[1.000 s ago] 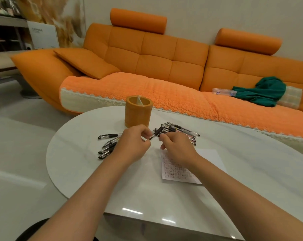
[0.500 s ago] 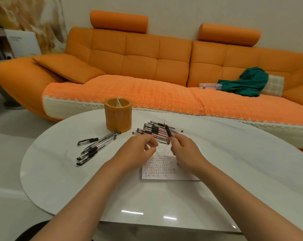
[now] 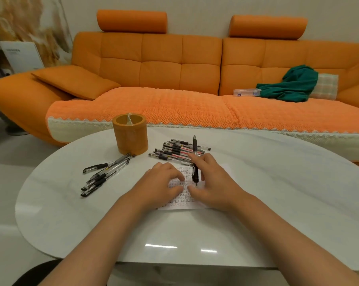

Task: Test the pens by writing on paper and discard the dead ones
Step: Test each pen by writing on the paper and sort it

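Observation:
My right hand [image 3: 212,182] grips a black pen [image 3: 195,172] upright, its tip touching the written-on sheet of paper [image 3: 181,200] on the white table [image 3: 257,203]. My left hand [image 3: 161,182] rests on the left part of the paper, fingers loosely bent. A pile of several pens [image 3: 177,151] lies just beyond the paper. A second group of several pens [image 3: 105,173] lies to the left, near an orange cylindrical pen holder [image 3: 131,134].
An orange sofa [image 3: 174,79] runs behind the table, with a green cloth [image 3: 292,84] and a clear plastic box [image 3: 246,92] on its seat. The table's near edge is at the bottom, with floor to the left.
My right hand has brought the black pen down from above the pile and set its tip on the paper. My left hand has let go and come down onto the sheet.

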A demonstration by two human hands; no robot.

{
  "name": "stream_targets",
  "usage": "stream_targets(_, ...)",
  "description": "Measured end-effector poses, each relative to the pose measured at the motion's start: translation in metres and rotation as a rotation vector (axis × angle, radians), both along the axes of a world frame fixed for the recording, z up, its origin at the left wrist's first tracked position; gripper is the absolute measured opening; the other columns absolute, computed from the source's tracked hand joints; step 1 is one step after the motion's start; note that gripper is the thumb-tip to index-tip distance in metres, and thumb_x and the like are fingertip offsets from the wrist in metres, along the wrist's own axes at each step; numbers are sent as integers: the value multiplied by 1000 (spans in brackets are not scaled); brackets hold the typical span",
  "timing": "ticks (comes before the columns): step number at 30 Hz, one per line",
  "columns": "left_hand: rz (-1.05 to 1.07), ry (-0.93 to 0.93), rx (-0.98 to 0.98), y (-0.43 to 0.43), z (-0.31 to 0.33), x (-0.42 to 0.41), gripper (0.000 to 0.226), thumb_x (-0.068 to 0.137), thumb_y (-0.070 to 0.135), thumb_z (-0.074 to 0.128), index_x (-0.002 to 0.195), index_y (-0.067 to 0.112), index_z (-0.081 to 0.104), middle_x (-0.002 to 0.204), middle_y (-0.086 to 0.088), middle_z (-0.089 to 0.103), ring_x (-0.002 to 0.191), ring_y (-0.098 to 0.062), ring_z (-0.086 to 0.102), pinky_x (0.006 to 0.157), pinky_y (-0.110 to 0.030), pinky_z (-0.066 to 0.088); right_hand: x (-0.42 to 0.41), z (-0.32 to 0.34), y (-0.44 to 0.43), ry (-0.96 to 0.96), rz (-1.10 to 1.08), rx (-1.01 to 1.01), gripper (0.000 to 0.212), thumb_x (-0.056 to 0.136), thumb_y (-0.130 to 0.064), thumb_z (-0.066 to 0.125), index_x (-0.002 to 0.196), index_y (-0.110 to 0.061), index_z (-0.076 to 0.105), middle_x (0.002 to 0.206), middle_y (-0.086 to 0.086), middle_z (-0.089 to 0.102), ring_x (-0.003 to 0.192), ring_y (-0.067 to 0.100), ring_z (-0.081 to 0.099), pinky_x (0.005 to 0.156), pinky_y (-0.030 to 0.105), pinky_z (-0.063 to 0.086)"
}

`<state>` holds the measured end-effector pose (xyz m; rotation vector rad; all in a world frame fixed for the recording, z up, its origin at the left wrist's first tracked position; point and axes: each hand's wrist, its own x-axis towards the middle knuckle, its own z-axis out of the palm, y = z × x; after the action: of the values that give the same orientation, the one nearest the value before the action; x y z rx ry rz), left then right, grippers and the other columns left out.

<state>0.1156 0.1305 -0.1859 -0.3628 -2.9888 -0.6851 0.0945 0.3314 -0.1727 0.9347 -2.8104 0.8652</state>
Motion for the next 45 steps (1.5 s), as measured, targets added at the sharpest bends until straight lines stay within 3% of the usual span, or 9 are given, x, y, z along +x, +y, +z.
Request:
stream_targets(3,11,0,-13,2,0,1,31,93,51,59,122,42,61,128,19,50,123,-6,37,107,-35,36,-3,-1,-1,93,-19,65,79,89,-22,69,154,-32,26,116,-9,35,91,11,46,78,26,46)
stream_targets(8,19,-9,-32,4,0,2,36,92,53,59,127,42,59,134,18,48,126,-7,36,110,-36,36,-6,-2,4,461,-41,110,16,95,-30,61,109,-26,69,102,-3,48,90,16,43,78,32,39)
stream_targets(12,14,-7,-30,5,0,3,38,92,53,59,128,41,58,135,17,47,128,-8,36,111,-38,35,-9,-3,6,589,-30,242,35,85,-7,59,114,-24,70,109,1,63,106,23,53,105,44,39)
stream_targets(16,5,-4,-18,3,-2,4,37,92,53,59,128,41,58,133,17,48,126,-7,35,110,-38,35,-3,2,2,486,-2,306,16,96,-37,56,105,-28,65,83,-8,65,79,19,59,68,33,40)
stream_targets(22,-16,8,-6,2,-3,4,38,92,54,57,129,41,58,132,17,48,126,-6,34,109,-36,35,9,3,-3,380,-64,356,50,85,-60,43,58,-18,44,52,-1,44,51,14,38,50,32,30)
stream_targets(29,-12,-6,-1,1,-4,3,38,92,51,59,129,42,57,133,18,47,128,-5,33,111,-37,33,3,-5,-5,340,-41,387,37,89,-40,39,63,-16,48,57,1,52,53,16,46,51,31,36)
stream_targets(37,-23,5,8,0,-3,4,38,92,51,59,129,41,57,132,18,47,127,-6,33,111,-38,33,2,-3,-3,473,52,294,32,86,-60,52,92,-31,66,79,-12,65,70,10,60,55,26,38)
stream_targets(42,-8,-10,-2,1,-3,4,38,92,51,60,129,42,57,134,18,46,127,-7,33,110,-38,34,-5,-5,-2,569,115,188,45,65,4,71,106,-14,70,83,1,62,53,25,58,36,30,41)
stream_targets(45,-1,-15,-6,2,-3,4,39,92,51,60,130,42,56,136,18,45,129,-8,33,111,-38,33,-4,2,-1,677,149,50,40,73,3,53,108,-5,69,85,8,58,56,25,52,39,26,31)
